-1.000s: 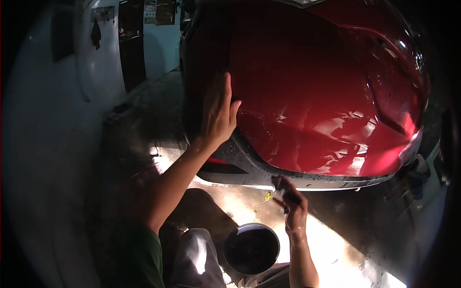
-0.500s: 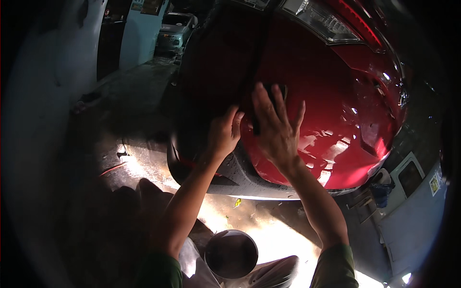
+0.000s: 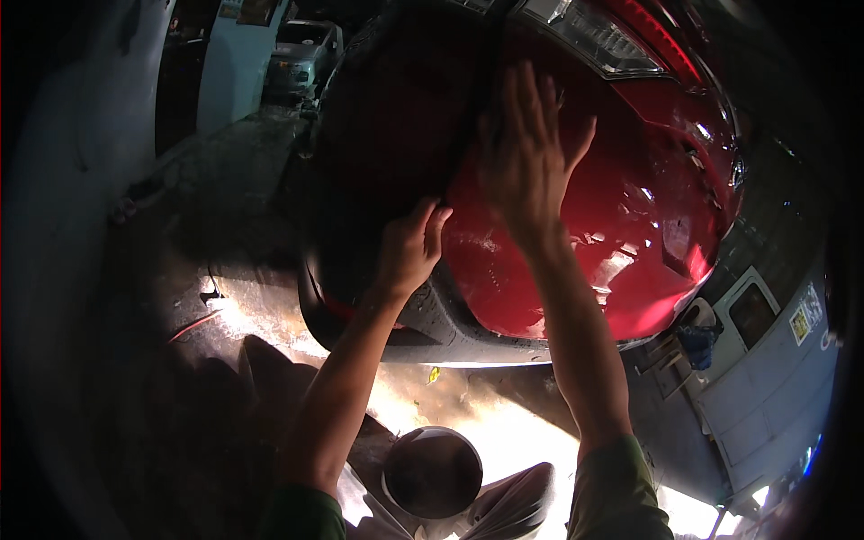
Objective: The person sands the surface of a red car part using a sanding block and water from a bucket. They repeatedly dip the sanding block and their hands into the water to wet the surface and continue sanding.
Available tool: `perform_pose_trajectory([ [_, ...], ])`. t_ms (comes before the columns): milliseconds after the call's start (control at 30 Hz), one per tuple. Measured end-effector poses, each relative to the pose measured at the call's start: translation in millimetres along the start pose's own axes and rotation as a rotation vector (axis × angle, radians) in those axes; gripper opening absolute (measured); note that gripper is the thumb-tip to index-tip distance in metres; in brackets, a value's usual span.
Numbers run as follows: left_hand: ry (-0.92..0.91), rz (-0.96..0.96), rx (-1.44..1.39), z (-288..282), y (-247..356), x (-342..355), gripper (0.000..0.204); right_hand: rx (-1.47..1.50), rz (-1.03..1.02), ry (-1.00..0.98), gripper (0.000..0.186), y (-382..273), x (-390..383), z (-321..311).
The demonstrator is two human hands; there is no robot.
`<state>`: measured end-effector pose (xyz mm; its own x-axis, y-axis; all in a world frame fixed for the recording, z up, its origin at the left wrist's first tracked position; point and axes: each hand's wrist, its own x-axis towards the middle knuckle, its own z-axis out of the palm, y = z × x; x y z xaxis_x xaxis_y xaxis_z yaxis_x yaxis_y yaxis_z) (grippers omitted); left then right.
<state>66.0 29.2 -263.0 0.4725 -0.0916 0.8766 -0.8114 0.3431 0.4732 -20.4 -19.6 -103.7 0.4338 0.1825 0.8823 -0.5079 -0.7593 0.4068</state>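
The red car's rear corner (image 3: pixel 612 153) fills the middle, with a clear and red tail lamp (image 3: pixel 598 36) at the top and dark lower trim (image 3: pixel 423 315). My right hand (image 3: pixel 531 153), slightly blurred, lies high on the bodywork with fingers stretched over a dark pad, which is mostly hidden under it. Lower and to the left, my left hand (image 3: pixel 414 243) rests by the panel's edge, fingers curled and thumb up; whatever is inside them is hidden. Between my legs below is a round dark bucket (image 3: pixel 432 472).
At left runs a pale wall (image 3: pixel 81 135) with a dark door (image 3: pixel 180 90); a silver car (image 3: pixel 297 58) stands behind. A small yellow leaf (image 3: pixel 435 373) and a red hose or cord (image 3: pixel 193 326) lie on the floor. At right are a white-framed panel (image 3: pixel 751 315) and a blue bundle (image 3: pixel 697 346).
My right hand has risen from beside the lower trim onto the red panel and moved higher along it. My left hand has dropped and curled its fingers. The view has shifted.
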Motion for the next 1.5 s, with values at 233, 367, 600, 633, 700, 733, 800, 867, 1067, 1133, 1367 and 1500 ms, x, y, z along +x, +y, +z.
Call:
perform_pose_trajectory([
  [233,0.015,0.097,-0.035,-4,-3,4,0.008,0.042,-0.023,-0.137,0.071,-7,-72,-7],
  [367,0.042,0.065,-0.116,0,-4,1,0.007,0.005,0.030,-0.001,0.063,7,-16,-2],
  [600,0.028,0.128,-0.120,0,-6,2,0.008,-0.021,-0.024,-0.045,0.060,-8,-73,8],
  [633,0.035,0.120,-0.112,-1,-9,0,0.009,-0.020,-0.026,-0.045,0.060,-9,-69,5],
  [700,0.043,0.130,-0.088,-2,-10,7,0.011,-0.008,-0.069,-0.054,0.064,-3,-42,-3],
  [733,0.052,0.122,-0.097,0,-6,7,0.010,0.014,-0.047,0.011,0.066,4,-15,-4],
  [800,0.064,0.077,-0.142,6,-4,0,0.009,-0.021,-0.061,-0.001,0.065,9,20,0],
  [867,0.001,-0.002,-0.146,-4,-2,2,0.010,-0.022,-0.018,0.076,0.064,-1,11,1],
  [1067,0.066,0.111,-0.162,3,-9,2,0.014,-0.051,-0.020,-0.008,0.066,-6,-36,-4],
  [1133,0.056,0.069,-0.185,2,0,4,0.015,-0.072,-0.020,0.040,0.067,3,8,-2],
  [1367,0.025,0.064,-0.144,0,-14,4,0.015,-0.087,-0.049,-0.119,0.072,-21,-63,-7],
  [1500,-0.009,0.020,-0.145,7,-3,2,0.015,-0.025,0.035,0.063,0.067,-1,12,-3],
])
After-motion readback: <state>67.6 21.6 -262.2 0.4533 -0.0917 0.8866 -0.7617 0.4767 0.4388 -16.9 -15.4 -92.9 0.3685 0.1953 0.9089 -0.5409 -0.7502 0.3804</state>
